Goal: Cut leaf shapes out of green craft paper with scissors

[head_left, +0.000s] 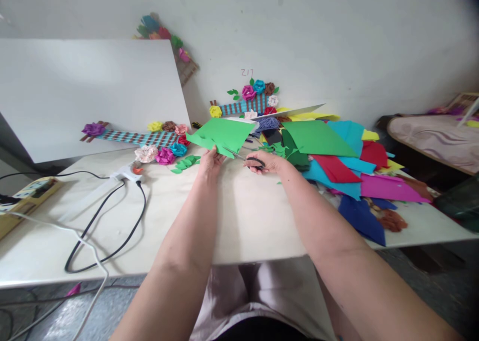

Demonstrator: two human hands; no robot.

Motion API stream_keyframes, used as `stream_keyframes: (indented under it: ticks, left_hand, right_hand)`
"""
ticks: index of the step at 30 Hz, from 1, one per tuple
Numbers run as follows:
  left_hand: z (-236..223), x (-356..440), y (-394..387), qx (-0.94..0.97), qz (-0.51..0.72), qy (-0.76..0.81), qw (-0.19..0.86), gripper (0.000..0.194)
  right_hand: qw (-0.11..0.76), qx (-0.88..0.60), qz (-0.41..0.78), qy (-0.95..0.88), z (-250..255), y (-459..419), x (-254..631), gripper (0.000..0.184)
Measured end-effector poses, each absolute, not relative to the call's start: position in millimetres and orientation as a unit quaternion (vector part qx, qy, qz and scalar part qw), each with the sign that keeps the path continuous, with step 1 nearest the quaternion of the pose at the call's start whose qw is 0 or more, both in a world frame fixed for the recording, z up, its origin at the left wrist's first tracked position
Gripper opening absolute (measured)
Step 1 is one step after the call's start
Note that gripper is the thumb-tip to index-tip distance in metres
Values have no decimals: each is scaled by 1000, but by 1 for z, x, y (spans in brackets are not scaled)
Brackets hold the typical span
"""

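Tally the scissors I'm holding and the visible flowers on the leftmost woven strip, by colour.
Scissors in right hand: 1
Purple flower: 1
Yellow flower: 1
Brown flower: 1
Light pink flowers: 2
Red flower: 1
Blue flower: 1
Magenta flower: 1
Total: 9

Both bare arms reach from the near edge toward the far middle of the scene, drawing closer together as they go. The left arm [179, 246] slants up and to the right, ending in a nearly straight wrist [210, 173]; the left hand [212, 160] is half turned upward, thumb pressed over the fingers in a pinch. The right arm [329, 221] slants up and to the left, and the right hand [262, 161] bends inward with curled fingers closed in a grip. The hands are near each other but apart.
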State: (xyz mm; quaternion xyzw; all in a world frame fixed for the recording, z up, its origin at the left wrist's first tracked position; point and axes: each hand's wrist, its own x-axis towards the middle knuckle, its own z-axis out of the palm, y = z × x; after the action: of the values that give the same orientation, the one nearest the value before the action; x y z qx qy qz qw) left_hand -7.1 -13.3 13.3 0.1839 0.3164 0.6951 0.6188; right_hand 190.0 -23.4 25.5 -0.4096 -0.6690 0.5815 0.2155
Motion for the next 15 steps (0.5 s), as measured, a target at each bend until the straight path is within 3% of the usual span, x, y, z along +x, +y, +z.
stream_keyframes:
  ticks: [15]
  left_hand:
    - [11, -7, -9, 194, 708, 329, 594, 4]
  right_hand:
    - [210, -380, 538, -723, 16, -18, 187, 25]
